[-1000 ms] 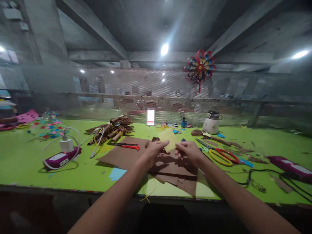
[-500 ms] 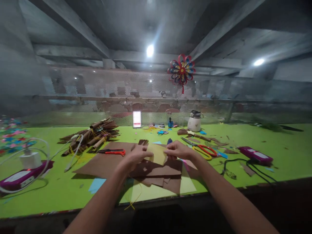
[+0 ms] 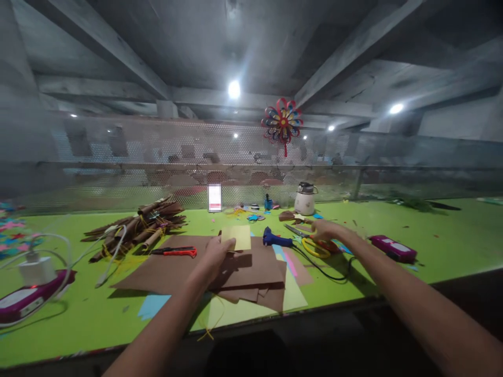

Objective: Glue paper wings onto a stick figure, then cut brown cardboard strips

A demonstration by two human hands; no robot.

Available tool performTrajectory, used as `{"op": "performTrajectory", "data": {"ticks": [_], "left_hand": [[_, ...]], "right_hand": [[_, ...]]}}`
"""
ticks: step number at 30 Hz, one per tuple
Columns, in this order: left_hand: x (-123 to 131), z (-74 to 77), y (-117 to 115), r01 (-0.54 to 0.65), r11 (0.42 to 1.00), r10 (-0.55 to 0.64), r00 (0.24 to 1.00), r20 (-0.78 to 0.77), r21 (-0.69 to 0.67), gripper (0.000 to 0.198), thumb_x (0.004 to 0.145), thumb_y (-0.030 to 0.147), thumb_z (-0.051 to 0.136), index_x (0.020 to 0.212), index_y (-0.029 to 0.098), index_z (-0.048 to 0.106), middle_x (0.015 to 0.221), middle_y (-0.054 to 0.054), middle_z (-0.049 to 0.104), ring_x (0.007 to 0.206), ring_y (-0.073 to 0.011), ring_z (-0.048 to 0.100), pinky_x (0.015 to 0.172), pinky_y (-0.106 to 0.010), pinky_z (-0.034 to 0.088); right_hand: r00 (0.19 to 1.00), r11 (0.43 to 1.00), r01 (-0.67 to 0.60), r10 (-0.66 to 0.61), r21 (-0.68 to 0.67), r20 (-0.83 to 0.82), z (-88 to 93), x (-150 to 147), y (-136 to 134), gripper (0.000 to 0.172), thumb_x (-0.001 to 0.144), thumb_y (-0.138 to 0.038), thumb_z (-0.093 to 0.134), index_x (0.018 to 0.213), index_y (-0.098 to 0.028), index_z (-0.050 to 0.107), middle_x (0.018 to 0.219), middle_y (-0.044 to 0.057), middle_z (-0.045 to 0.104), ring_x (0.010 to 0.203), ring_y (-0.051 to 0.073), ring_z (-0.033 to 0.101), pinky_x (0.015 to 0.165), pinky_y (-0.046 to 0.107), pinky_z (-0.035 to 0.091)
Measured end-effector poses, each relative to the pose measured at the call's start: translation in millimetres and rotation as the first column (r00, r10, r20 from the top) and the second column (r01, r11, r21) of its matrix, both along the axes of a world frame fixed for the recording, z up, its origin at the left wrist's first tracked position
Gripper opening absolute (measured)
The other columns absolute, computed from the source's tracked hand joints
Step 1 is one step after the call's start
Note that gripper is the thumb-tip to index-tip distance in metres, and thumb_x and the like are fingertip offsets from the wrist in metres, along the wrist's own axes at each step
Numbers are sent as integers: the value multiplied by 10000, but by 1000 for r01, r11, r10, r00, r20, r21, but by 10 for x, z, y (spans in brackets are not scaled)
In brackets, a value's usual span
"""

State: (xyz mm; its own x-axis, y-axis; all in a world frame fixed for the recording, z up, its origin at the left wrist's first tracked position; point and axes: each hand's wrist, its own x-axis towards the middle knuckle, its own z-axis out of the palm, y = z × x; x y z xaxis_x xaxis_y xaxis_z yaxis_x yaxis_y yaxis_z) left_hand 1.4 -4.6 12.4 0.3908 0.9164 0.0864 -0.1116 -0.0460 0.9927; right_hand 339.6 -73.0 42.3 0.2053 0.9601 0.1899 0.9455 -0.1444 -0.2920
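Note:
My left hand [image 3: 217,252] is closed on the lower left corner of a small yellow paper piece [image 3: 238,236], held just above a stack of brown paper sheets [image 3: 173,264] on the green table [image 3: 78,324]. My right hand [image 3: 327,229] is stretched out to the right, over scissors with yellow and red handles [image 3: 314,247]. It is blurred by motion, so its fingers are unclear. A blue glue gun [image 3: 275,240] with a black cord lies between the two hands.
A red box cutter [image 3: 175,252] and a bundle of brown paper rolls [image 3: 137,225] lie to the left. A phone [image 3: 214,197] and a white pot [image 3: 305,198] stand by the mesh fence. Purple devices sit at far left [image 3: 27,294] and at right [image 3: 391,247].
My right hand let go of the yellow piece and moved right to the scissors. My left hand keeps the piece. The view turned right and the glue gun came into sight.

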Motion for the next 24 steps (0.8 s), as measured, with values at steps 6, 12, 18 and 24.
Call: {"op": "performTrajectory", "data": {"ticks": [6, 12, 18, 24], "left_hand": [[-2, -45, 64, 14, 1000, -11, 985, 172, -18, 178, 705, 204, 614, 853, 112, 584, 793, -88, 636, 596, -124, 596, 509, -198, 459], [-76, 12, 98, -41, 990, 79, 953, 291, -134, 105, 742, 140, 595, 841, 124, 563, 715, -40, 608, 587, -110, 594, 491, -174, 456], [-156, 42, 137, 16, 991, 40, 908, 418, -130, 151, 747, 108, 614, 894, 110, 580, 762, -62, 639, 589, -104, 595, 483, -168, 464], [-129, 63, 100, 46, 986, 52, 827, 560, -161, 228, 769, 67, 584, 994, 104, 582, 860, -88, 654, 714, -138, 635, 599, -211, 526]], "right_hand": [[997, 986, 25, -36, -167, -63, -225, 167, -125, 597, 480, -41, 587, 1053, -193, 660, 768, 49, 664, 594, 149, 568, 508, 229, 394], [983, 978, 67, -98, -196, -152, -370, 75, 8, 475, 507, -53, 593, 958, -171, 687, 711, 73, 662, 602, 193, 584, 554, 287, 427], [954, 989, 90, -118, -113, -276, -189, 88, -44, 224, 601, -147, 580, 809, -141, 663, 634, 85, 623, 581, 204, 569, 569, 331, 442], [576, 953, -255, 284, 162, -767, -19, -453, -566, 427, 601, -303, 632, 1012, -194, 601, 929, 126, 639, 681, 218, 610, 568, 324, 479]]}}
